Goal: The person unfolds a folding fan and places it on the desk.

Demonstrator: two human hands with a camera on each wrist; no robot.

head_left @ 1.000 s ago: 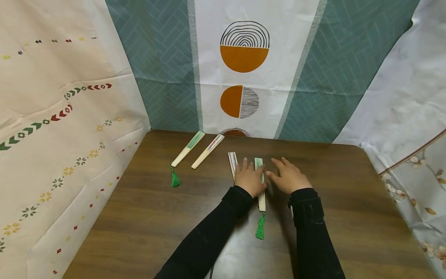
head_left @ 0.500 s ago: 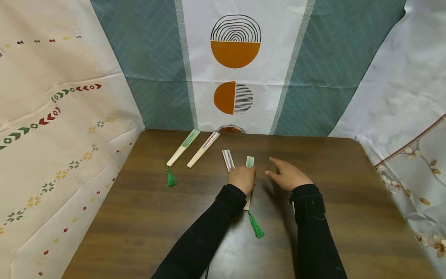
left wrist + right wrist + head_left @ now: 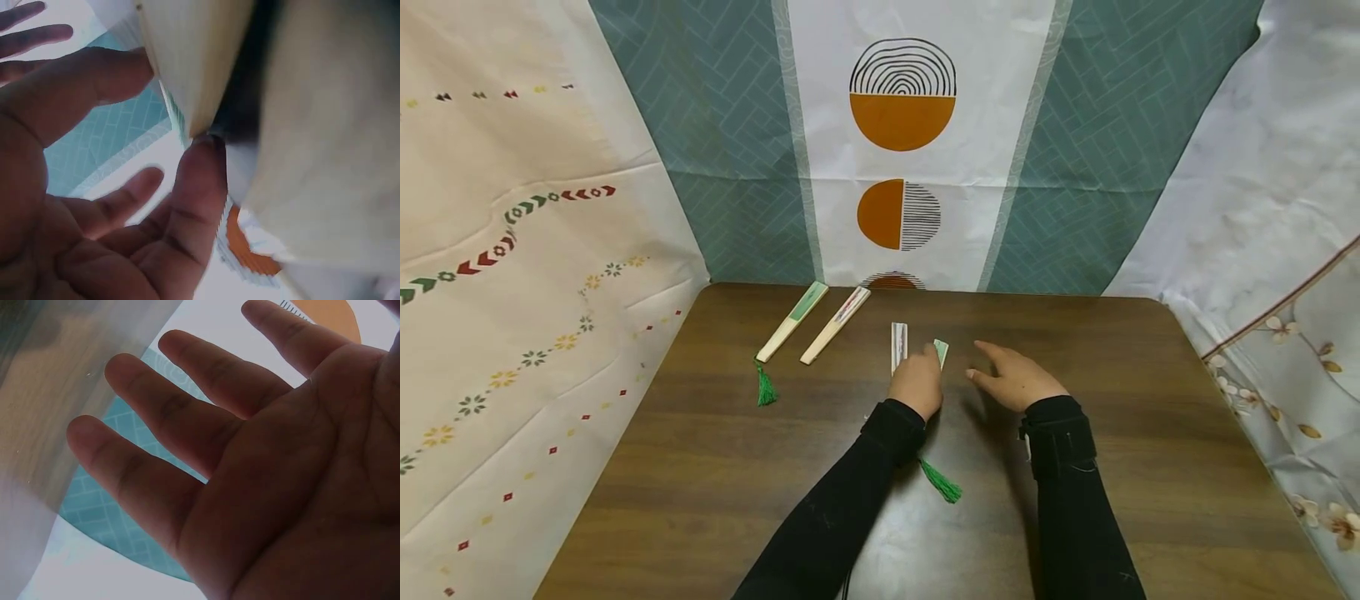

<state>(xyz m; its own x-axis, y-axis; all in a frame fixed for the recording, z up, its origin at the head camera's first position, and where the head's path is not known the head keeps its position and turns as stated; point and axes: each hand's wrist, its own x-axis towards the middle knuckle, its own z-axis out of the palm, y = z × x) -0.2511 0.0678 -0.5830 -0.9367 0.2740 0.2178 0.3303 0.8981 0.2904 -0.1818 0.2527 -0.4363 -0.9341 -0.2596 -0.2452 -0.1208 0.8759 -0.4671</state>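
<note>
My left hand [image 3: 917,385] pinches a folded hand fan [image 3: 942,353] with a green-printed end between thumb and finger. Below the hand its green tassel [image 3: 940,481] trails out; the fan's middle is hidden by the hand. In the left wrist view this fan's pale wooden stick [image 3: 197,56] runs between thumb and fingertip. Just left of it lies another folded fan [image 3: 898,342] with a whitish printed end, partly covered by the same hand. To the right, my right hand [image 3: 1018,379] hovers over the table with fingers spread, holding nothing; its bare palm fills the right wrist view.
Further left on the brown wooden table [image 3: 700,483] lie two more folded fans: a green-printed fan [image 3: 792,322] with a green tassel [image 3: 766,388], and a white-printed fan [image 3: 836,326]. A patterned cloth [image 3: 901,208] hangs along the table's back edge.
My left hand went from spread fingers over the green fan to pinching it. That fan's lower end and tassel swung left, and the whitish fan beside it turned slightly. The right hand stays nearly still.
</note>
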